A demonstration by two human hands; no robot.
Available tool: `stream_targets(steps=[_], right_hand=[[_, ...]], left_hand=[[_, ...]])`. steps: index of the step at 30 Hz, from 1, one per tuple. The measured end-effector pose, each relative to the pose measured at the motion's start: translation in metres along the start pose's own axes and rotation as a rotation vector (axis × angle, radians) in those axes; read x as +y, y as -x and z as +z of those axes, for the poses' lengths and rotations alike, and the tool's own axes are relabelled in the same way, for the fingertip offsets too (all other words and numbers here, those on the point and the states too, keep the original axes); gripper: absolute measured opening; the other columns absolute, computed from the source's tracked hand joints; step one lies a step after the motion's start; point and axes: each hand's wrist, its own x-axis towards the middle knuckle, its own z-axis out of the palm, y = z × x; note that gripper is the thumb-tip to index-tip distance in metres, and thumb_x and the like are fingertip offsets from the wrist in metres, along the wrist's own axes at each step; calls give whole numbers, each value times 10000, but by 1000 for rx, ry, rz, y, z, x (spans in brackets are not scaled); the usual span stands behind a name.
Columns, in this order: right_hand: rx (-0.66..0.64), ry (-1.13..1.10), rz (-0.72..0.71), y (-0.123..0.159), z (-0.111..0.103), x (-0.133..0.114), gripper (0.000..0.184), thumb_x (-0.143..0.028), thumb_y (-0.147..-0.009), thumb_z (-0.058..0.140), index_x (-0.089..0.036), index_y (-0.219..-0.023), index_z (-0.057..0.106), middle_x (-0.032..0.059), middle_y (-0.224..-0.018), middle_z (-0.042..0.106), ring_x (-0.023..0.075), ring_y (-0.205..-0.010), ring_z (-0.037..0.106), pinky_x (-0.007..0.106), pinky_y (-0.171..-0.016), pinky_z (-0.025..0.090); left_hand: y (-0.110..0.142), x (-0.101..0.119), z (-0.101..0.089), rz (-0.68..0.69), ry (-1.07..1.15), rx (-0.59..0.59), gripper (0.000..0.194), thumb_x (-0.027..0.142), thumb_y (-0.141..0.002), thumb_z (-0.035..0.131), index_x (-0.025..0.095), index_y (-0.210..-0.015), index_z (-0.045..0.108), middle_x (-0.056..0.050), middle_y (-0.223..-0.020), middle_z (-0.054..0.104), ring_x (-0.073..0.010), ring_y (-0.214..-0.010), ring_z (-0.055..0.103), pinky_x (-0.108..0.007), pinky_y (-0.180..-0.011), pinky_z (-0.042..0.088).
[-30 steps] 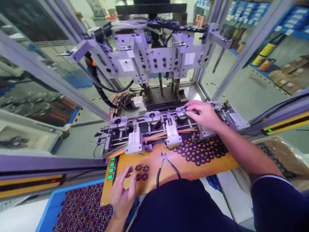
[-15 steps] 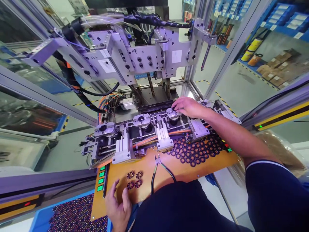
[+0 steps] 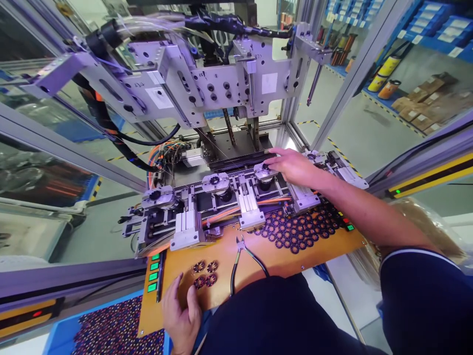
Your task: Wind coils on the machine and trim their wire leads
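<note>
Right hand [image 3: 291, 166]: yours, fingertips at the third round fixture [image 3: 265, 170] from the left; whether they grasp a part there, you cannot tell. Left hand [image 3: 182, 313]: yours, fingers parted, holding nothing, beside four ring parts [image 3: 205, 274] on the orange worktop [image 3: 218, 251]. Cutting pliers [image 3: 242, 254]: one pair, handles spread, between those four and a cluster of dark rings [image 3: 295, 231].

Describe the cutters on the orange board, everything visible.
The cutters have a silvery metal head and slim, dark handles with greenish stretches below the pivot. They lie on the orange board, jaws slightly parted and pointing towards the machine, handles spread wide. They sit between four small rings and the larger ring cluster. No hand touches them; contact with the dark shirt is unclear.
</note>
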Motion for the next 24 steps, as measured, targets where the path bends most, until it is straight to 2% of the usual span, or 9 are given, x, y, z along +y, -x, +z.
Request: stream_targets(steps=[4, 12, 18, 21, 24], right_hand=[[-1, 44, 0, 13, 5, -4, 418, 45, -786, 484, -151, -1069, 720, 70, -1289, 662, 297, -1391, 429, 540, -1056, 441], [28, 56, 29, 15, 8, -12, 500, 53, -774, 481, -158, -1185, 673, 67, -1338, 630, 288, -1416, 396, 539, -1071, 413], [76, 59, 44, 13, 18, -14, 471, 58, -746, 487, -157, -1101, 711, 72, -1275, 671, 289, -1382, 445, 525, -1055, 439], [124, 58, 60, 16, 10, -22, 413, 14, -815, 476, -151, -1116, 706, 96, -1282, 664, 300, -1367, 460, 535, -1027, 462], [208, 48, 89, 37, -1, -44, 374, -81, -917, 450, -127, -1230, 650, 139, -1375, 590, 317, -1401, 412, 559, -1051, 437]], left_hand=[[-1, 0, 2, -9, 16, 13, 368, 310, -905, 573, 172, -1246, 571, -139, -1134, 663, -269, -1059, 635, -433, -950, 501], [0, 1, 1, -28, 27, 27, 361, 317, -898, 579, 177, -1231, 574, -135, -1139, 664, -261, -1057, 631, -430, -955, 497], [0, 6, 3, -30, 41, 68, 362, 325, -901, 570, 174, -1229, 579, -132, -1134, 667, -260, -1047, 633, -430, -952, 500], [2, 11, 3, -5, 52, 89, 370, 317, -906, 565, 163, -1243, 573, -141, -1140, 666, -265, -1046, 632, -436, -948, 499], [5, 17, -3, 7, 60, 91, 388, 310, -906, 571, 165, -1265, 563, -143, -1143, 666, -267, -1054, 630, -434, -946, 496]])
